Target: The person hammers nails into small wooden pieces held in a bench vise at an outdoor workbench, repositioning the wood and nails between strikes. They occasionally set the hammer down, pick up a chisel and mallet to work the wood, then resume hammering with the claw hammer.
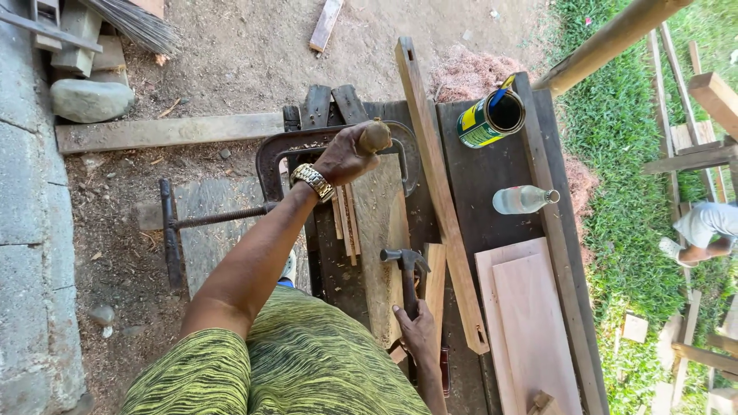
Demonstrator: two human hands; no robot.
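**Dark workbench, loaded up**

The dark plank workbench (492,177) carries a long notched batten (440,192) down its middle, a paint can (490,117) at the far edge, a clear bottle (524,199) beside the right edge, pale boards (530,323) at the near right corner.

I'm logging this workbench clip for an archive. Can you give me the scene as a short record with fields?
Setting: dark wooden workbench outdoors, dirt and grass around
Left hand: raised, gripping a round brown wooden handle above a large black iron C-clamp
Right hand: holding a steel claw hammer by its handle
Nearby: open green-and-yellow tin can, clear glass bottle lying down, pale flat boards
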